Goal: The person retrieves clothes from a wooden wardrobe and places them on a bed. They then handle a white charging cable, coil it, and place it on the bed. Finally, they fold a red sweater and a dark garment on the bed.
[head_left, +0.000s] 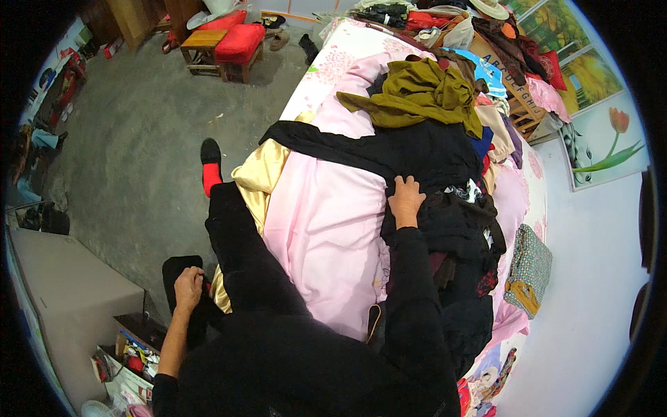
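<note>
A black garment [432, 151] lies across the pink bedding [323, 213], one long sleeve or leg stretched out towards the bed's left edge. My right hand [407, 197] rests on its lower left part with the fingers spread a little; whether they pinch the cloth I cannot tell. An olive-green garment [424, 91] lies crumpled on its far end. More dark clothes are heaped nearer to me along the right side. Over by my knee, my left hand [188, 284] is loosely bent beside a black shoe, and its fingertips are partly hidden.
A folded patterned cloth [529, 266] lies by the wall. Gold satin cloth [260, 174] hangs over the bed's left edge. Piled clothes and a wooden alphabet board [508, 78] are at the far right. Two stools [239, 44] stand on the floor, and a large box [73, 292] is at left.
</note>
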The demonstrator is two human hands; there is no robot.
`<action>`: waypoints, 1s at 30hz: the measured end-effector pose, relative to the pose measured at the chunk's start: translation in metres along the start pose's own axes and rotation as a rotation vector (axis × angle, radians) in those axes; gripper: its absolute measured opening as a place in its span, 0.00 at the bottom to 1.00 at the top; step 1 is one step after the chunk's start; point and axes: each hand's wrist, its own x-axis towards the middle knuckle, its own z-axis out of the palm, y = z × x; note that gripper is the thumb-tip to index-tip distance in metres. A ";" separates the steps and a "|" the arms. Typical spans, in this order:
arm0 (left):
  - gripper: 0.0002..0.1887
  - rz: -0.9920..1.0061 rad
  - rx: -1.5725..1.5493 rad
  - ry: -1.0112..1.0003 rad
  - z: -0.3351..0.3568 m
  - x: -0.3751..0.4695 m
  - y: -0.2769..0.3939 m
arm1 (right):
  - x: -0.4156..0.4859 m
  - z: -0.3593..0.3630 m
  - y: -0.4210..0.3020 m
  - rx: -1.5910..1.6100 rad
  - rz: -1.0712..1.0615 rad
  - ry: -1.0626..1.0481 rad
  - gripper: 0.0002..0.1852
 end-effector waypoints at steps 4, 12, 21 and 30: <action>0.06 0.002 0.009 -0.016 -0.001 0.002 0.001 | -0.003 -0.002 0.014 0.080 -0.012 0.138 0.12; 0.06 0.063 -0.057 -0.040 0.013 0.020 -0.010 | -0.102 -0.071 0.333 0.116 0.469 0.809 0.17; 0.07 0.082 0.119 -0.119 0.012 0.012 -0.012 | -0.343 -0.037 0.371 0.190 1.225 0.725 0.18; 0.07 0.093 -0.016 0.017 0.003 -0.010 -0.033 | -0.190 -0.105 0.170 0.062 0.719 0.572 0.18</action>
